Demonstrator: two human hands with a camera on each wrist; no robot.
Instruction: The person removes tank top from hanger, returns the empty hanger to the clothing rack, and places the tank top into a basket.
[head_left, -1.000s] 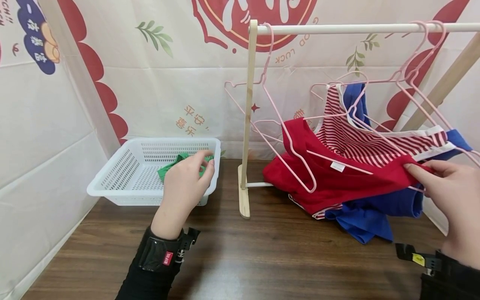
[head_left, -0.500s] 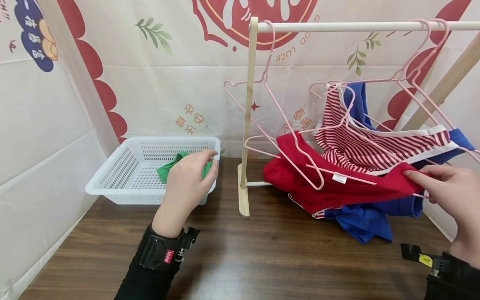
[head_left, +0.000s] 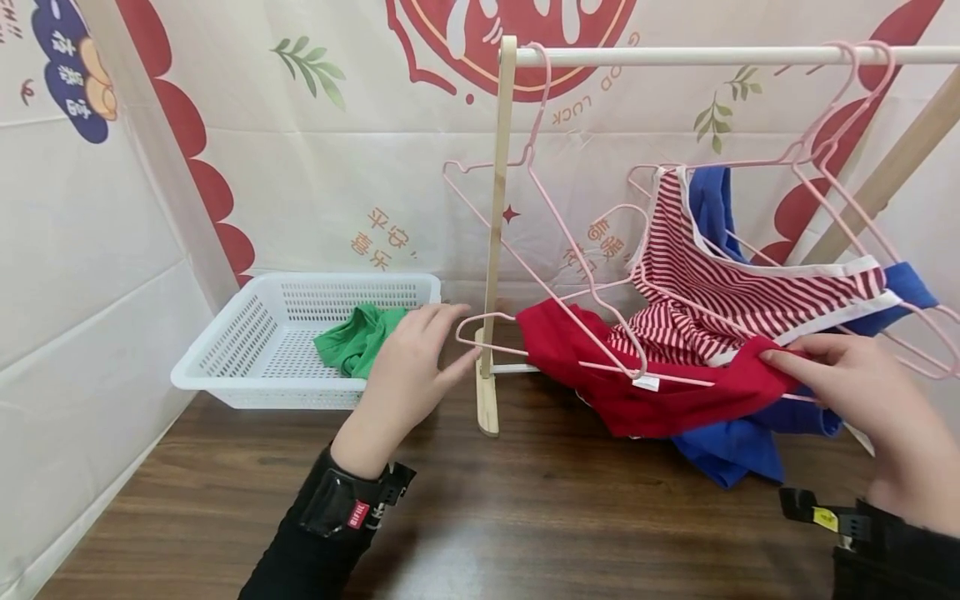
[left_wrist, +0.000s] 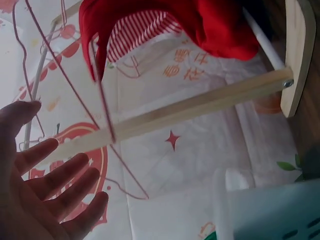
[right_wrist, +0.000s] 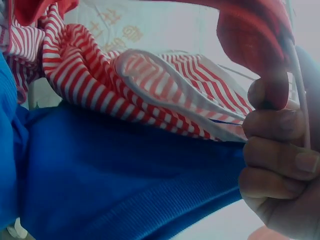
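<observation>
My right hand (head_left: 862, 392) pinches one end of a red garment (head_left: 652, 408) with a white label. In the right wrist view its fingers (right_wrist: 275, 152) also curl round the pink hanger threaded through that garment. The hanger's bare left end (head_left: 480, 333) sticks out past the cloth, in front of the rack post. My left hand (head_left: 420, 358) is right at that end, fingers spread and apart in the left wrist view, holding nothing. Behind the red garment hang a red-and-white striped garment (head_left: 720, 283) and a blue garment (right_wrist: 115, 170).
A white drying rack (head_left: 675, 57) with a wooden post (head_left: 501, 192) carries several pink hangers; a bare hanger (head_left: 551, 208) overlaps the red garment. At left, a white plastic basket (head_left: 232, 379) holds a green garment (head_left: 360, 337). The table (head_left: 585, 508) is dark wood.
My left hand has moved right, from over the basket's green garment to the hanger end. My right hand has shifted left, carrying the red garment and its hanger leftward.
</observation>
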